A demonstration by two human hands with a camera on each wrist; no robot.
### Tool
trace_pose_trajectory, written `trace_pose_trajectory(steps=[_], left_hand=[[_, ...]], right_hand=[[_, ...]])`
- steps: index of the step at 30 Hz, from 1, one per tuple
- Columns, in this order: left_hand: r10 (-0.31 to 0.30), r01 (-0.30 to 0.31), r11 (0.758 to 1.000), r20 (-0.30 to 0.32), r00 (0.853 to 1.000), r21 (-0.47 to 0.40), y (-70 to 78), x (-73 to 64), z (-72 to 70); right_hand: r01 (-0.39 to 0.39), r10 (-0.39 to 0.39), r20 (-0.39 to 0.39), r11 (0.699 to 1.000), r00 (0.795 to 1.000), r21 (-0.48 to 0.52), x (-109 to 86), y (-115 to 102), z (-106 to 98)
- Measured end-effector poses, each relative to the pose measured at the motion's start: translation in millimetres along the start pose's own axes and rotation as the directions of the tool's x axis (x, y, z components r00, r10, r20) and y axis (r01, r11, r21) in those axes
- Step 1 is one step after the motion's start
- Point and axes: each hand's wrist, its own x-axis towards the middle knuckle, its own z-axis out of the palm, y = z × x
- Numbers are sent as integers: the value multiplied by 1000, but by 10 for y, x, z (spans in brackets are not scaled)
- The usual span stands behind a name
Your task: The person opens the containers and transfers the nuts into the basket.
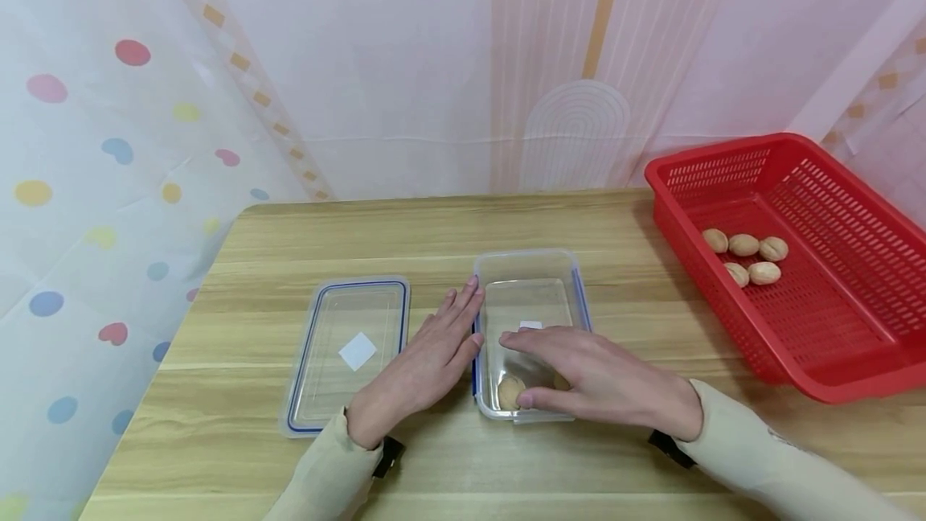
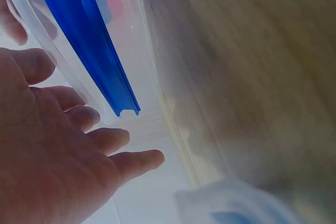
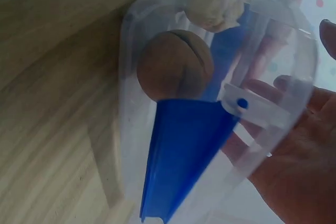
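A clear plastic box (image 1: 526, 264) with blue side clips stands on the table without its lid. My left hand (image 1: 427, 356) is at its left wall, fingers extended, fingertips at the rim. Over the near half of the box, my right hand (image 1: 600, 376) reaches in from the right with thumb and fingers apart, nothing seen between them. One walnut (image 1: 510, 393) lies in the near left corner by my right thumb. A second walnut (image 3: 176, 66) shows through the wall in the right wrist view, mostly covered by the hand from above.
Left of the box lies its clear lid (image 1: 329, 344) with a blue seal and a white square label. A red slotted basket (image 1: 832, 320) stands at the right, holding several walnuts (image 1: 743, 245). A patterned cloth (image 1: 405, 63) hangs behind the wooden table (image 1: 434, 223).
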Motion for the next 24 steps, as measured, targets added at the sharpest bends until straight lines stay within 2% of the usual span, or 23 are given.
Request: trace_pose_trajectory(steps=[10,24], left_hand=[[3,-3,1000,2,1000,3,0,-2,-8],[8,-8,1000,2,1000,5,7,-3,-14]], right_hand=[[-35,36,98,999,995,-10,151,28,83],[16,-16,222,1000,975,4,297,107,100]])
